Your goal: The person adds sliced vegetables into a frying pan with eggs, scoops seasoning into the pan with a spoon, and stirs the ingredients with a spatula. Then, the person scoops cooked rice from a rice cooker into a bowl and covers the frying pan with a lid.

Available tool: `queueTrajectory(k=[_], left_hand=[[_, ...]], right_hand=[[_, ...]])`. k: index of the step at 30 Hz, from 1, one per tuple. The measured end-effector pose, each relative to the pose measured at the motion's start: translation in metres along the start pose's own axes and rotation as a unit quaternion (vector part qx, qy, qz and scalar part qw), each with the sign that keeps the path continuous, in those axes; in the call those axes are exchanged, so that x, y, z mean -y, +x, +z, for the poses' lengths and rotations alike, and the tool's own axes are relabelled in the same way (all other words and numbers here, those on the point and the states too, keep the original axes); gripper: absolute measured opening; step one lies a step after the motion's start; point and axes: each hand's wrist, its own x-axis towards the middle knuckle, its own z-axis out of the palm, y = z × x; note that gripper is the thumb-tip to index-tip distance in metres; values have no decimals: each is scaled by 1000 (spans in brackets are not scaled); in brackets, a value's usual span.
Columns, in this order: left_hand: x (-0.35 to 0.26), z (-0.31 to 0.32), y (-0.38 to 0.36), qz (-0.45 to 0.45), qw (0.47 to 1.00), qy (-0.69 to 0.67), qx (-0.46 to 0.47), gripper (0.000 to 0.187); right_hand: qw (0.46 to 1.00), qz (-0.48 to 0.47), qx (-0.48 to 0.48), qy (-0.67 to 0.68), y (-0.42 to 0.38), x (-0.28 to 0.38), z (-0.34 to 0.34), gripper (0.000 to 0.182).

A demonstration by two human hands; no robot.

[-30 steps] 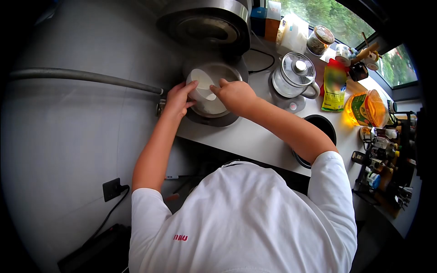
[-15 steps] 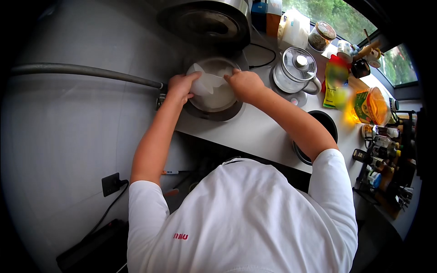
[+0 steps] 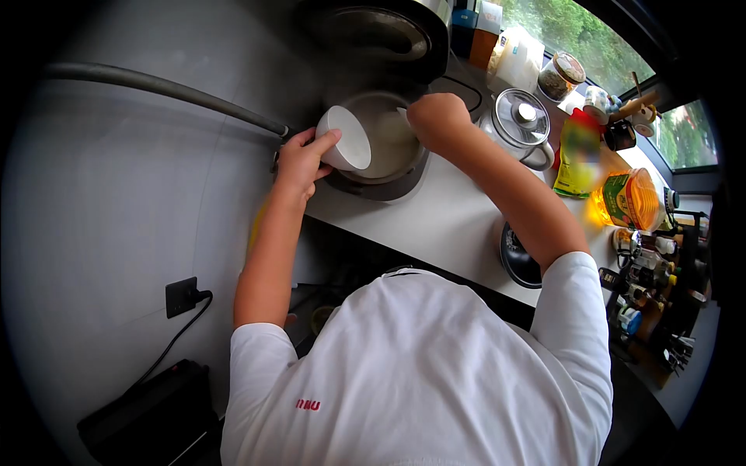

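My left hand is closed on the rim and side of a white bowl, which tilts over the left edge of an open rice cooker. Inside the cooker's pot is a cloudy, whitish liquid, perhaps porridge. My right hand makes a fist over the pot's right rim, around a pale utensil. Only a short piece of that utensil shows beside the fingers; its far end cannot be made out. The cooker's lid stands raised behind the pot.
A glass kettle stands right of the cooker, with a jar and a yellow packet beyond. An oil bottle and several small bottles line the right. A dark pot sits under my right forearm. A grey pipe runs along the left wall.
My right hand has lifted and moved right, away from the bowl. My left hand has turned the bowl, so more of its inside shows. The view has shifted slightly.
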Motion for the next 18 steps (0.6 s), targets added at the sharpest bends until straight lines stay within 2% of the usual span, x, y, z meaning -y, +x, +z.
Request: queueTrajectory(k=[2,5,8,11,12,15,18], left_hand=[[11,-2,2,0,999,-33,2,86],[19,-5,5,0,998,-58,14,85],[19,-13,2,6,997,-74,19,86],[26,-19,5,9,996,-85,13,86],[26,-19,7,13,996,-84,12,86],[20,-19,3,15,997,-78,5,87],[19,-23,3,12,998,-64,-4,86]], right_hand=[[999,-20,25,-12,31,9,24,19],[999,-43,-15,14,56,11,49,18],[998,-21,-19,61,46,1,18,21],[998,-10,-3,59,55,-3,15,25],[998,0,31,58,51,11,8,27],[998,16,50,44,71,27,46,29],[997,27,67,29,68,20,33,32]])
